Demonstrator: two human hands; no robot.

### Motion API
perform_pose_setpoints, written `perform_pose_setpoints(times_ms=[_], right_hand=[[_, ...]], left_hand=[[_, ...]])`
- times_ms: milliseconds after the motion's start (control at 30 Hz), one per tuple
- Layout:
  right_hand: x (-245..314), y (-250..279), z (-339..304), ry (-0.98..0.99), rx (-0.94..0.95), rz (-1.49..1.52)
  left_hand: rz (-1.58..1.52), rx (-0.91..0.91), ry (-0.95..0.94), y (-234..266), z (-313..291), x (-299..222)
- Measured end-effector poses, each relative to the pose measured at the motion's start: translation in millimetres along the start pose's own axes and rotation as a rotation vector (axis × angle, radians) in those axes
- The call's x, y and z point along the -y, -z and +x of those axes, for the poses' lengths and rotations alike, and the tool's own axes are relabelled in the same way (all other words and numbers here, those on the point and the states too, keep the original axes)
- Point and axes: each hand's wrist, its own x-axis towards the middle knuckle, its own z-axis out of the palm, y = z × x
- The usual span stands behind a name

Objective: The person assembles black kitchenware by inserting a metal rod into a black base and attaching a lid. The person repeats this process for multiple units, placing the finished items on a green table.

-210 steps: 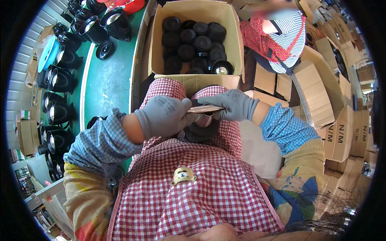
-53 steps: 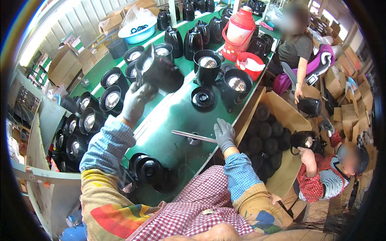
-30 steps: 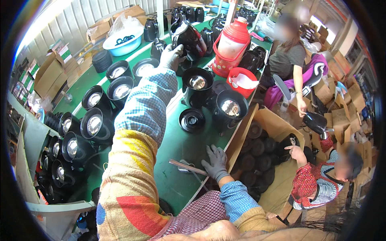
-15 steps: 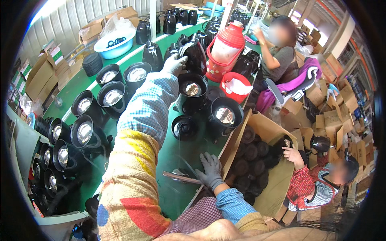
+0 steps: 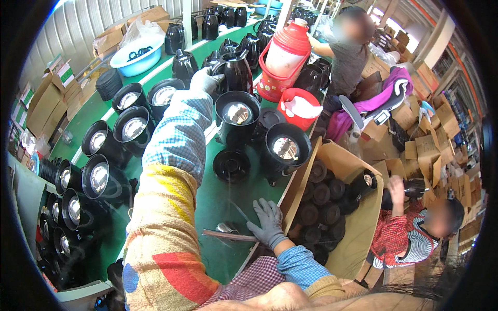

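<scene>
Left hand (image 5: 207,81): fingers curled round handle of black jug (image 5: 237,73), upright at back of green table (image 5: 228,201), near red thermos (image 5: 282,65). Best lower gently, clear of open-mouthed jug (image 5: 237,118). Right hand (image 5: 270,225): fingers spread, just beside metal strip (image 5: 228,235).

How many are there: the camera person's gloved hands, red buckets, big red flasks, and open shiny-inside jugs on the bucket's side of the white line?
Gloved hands, left hand and right hand: 2
Red bucket: 1
Red flask: 1
Open shiny-inside jugs on that side: 2
Total: 6
</scene>
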Motion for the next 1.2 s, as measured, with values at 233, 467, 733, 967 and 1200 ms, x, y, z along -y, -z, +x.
perform_pose_setpoints(times_ms=[233, 467, 733, 967, 1200], right_hand=[[-3.7, -1.4, 0.5, 0.026, 0.005, 0.006], [-2.7, -0.2, -0.7, 0.025, 0.004, 0.003], [-2.4, 0.6, -0.9, 0.084, -0.029, -0.026], [-6.5, 0.4, -3.7, 0.089, -0.084, -0.048], [-2.0, -0.7, -1.8, 0.091, -0.053, -0.037]], left_hand=[[0.113, -0.109, -0.066, -1.3, -4.3, 12.2], [0.313, -0.331, -0.034, -0.9, 16.2, 38.9], [0.263, -0.381, 0.317, -22.1, 23.2, 59.3], [0.507, -0.183, -0.359, 70.2, -73.0, -44.4], [1.200, -0.026, -0.269, 121.4, -108.0, 10.3]])
